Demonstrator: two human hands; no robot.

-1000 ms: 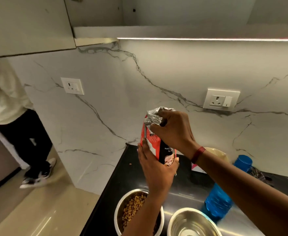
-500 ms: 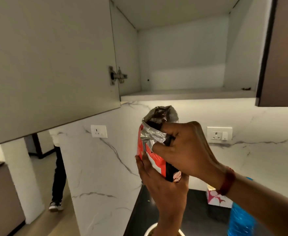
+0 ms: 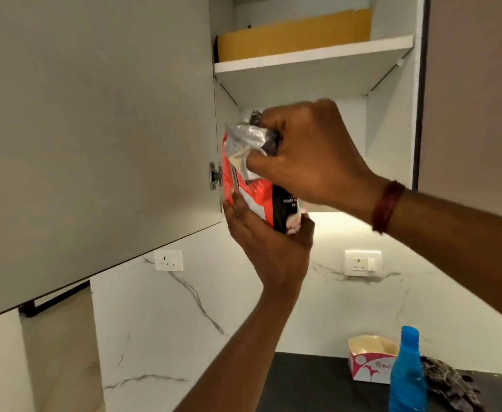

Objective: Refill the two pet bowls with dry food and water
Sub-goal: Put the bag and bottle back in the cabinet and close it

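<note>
- Door [image 3: 95, 144]: swung open toward the camera and fills the left side. It is open so the cupboard can be reached.
- Left socket [image 3: 168, 260]: on the marble wall below the door, nothing plugged in.
- Hinge [image 3: 215, 175]: on the door's inner edge, just beside the bag's left side.
- Bag [image 3: 252, 188]: red-black dry food pack with a crumpled foil top, held upright in the air at the cupboard's lower bay, not on a shelf. Upright probably so no kibble spills.
- Left hand [image 3: 270, 248]: under the bag, palm cupping the base, fingers curled up its side. It takes the weight.
- Right hand [image 3: 312, 156]: clamped over the scrunched foil top, fingers and thumb pinching it closed. Looks like it seals the mouth and steers.
- Shelf [image 3: 312, 55]: white, above the hands, with a brown sheet [image 3: 294, 37] at its back. The bay below is the likely storage spot. Food step judged done, but the bowls are not in view, so cannot confirm.
- Right socket [image 3: 362, 263]: on the wall under the right forearm.
- Carton [image 3: 371, 364]: open-topped, on the dark counter [image 3: 312, 382] against the wall.
- Bottle [image 3: 407, 379]: blue, upright, just in front of the carton, untouched. Likely the water source, within reach for the next step.
- Cloth [image 3: 448, 382]: dark and bunched, just right of the bottle.
</note>
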